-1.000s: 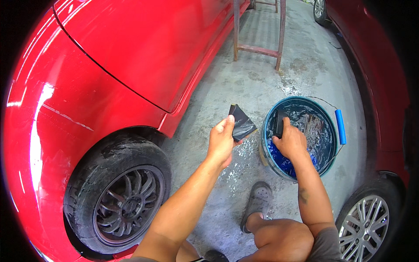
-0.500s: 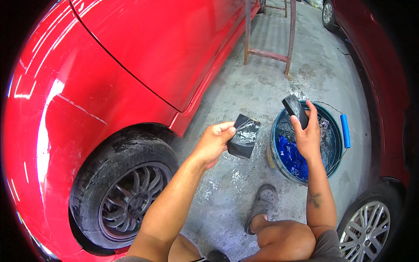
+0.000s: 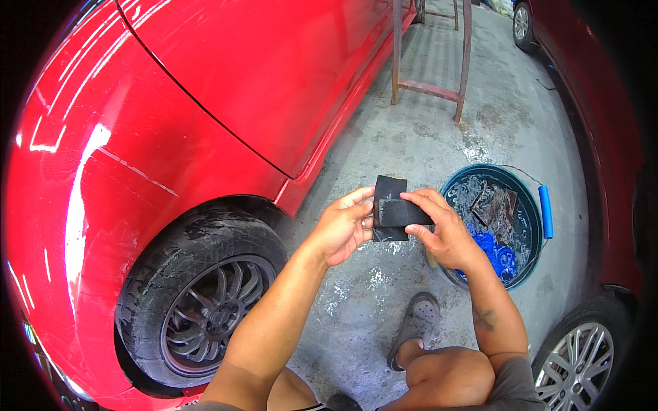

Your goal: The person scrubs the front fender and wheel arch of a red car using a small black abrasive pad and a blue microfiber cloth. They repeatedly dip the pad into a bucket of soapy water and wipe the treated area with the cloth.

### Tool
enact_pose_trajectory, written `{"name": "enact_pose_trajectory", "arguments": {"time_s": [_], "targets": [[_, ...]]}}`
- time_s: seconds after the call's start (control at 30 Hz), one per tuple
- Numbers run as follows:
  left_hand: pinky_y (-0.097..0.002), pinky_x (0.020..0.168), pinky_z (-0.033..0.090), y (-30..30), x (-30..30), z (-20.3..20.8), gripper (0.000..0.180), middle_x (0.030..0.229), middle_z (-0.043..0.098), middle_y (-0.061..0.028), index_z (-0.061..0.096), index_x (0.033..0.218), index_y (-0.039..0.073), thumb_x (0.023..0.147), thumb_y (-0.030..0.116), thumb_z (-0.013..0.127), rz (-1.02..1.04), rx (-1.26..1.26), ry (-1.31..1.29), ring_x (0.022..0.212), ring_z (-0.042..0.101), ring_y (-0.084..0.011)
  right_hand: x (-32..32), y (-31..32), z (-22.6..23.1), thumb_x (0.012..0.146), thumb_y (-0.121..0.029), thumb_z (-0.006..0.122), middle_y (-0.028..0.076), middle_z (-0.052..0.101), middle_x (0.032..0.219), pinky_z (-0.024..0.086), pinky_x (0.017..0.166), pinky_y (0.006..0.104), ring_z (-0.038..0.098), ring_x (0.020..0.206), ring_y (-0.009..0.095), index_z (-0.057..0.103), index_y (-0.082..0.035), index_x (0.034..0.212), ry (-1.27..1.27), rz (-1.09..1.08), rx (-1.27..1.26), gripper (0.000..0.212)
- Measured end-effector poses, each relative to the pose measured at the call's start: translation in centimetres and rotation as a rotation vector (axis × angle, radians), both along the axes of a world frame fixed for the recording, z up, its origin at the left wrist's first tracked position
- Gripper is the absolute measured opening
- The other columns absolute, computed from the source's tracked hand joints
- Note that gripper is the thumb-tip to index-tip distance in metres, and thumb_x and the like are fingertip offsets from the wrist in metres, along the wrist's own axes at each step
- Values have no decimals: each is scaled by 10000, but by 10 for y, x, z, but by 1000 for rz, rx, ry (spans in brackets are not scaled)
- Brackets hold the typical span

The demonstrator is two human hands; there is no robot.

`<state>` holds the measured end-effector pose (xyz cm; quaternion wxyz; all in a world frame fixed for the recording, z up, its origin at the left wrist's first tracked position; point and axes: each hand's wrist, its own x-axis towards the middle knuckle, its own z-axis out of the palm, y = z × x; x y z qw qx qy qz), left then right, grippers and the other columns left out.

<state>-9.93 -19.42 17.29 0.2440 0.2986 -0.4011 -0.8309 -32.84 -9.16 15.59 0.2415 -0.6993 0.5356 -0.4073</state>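
My left hand (image 3: pixel 343 225) is closed on the edge of a dark, wet sheet of sandpaper (image 3: pixel 391 186). Across the middle of that sheet lies a black sanding block (image 3: pixel 401 213), gripped at its right end by the thumb and fingers of my right hand (image 3: pixel 445 229). The block covers the sheet's middle, so its top and bottom ends stick out above and below. Both hands are held over the floor, between a red car (image 3: pixel 226 103) on the left and a bucket of water (image 3: pixel 449 179) on the right.
Inside the bucket are a blue cloth (image 3: pixel 495 255) and dark sheet pieces; its blue handle grip (image 3: pixel 545 212) hangs outside. A worn metal stand (image 3: pixel 430 89) is farther ahead. The red car's front wheel (image 3: pixel 212 308) is at left, a dark red car (image 3: pixel 582 137) at right.
My right hand has moved left from over the bucket, bringing the block onto the sandpaper. The left hand still holds the sheet in nearly the same place.
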Motion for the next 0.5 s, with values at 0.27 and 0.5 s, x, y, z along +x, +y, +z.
{"name": "enact_pose_trajectory", "arguments": {"time_s": [0.27,0.5], "targets": [[-484,1064,587,-1,0,-12,430,1410,666,-183,467,1555,7,1138,109,496,-29,-11,90,1243,693,-271,-4,-1,-1,922,-72,786,172,618,1416,491,1133,420,607,1330,357,614,-65,1483,-67,23,-2,587],[-465,1105,568,9,-8,-15,440,1385,668,-205,436,1549,-40,1119,49,468,31,30,106,1273,691,-297,-10,-1,-14,897,-55,809,172,610,1434,514,1106,426,619,1312,364,636,-88,1469,-7,17,-65,598]]}}
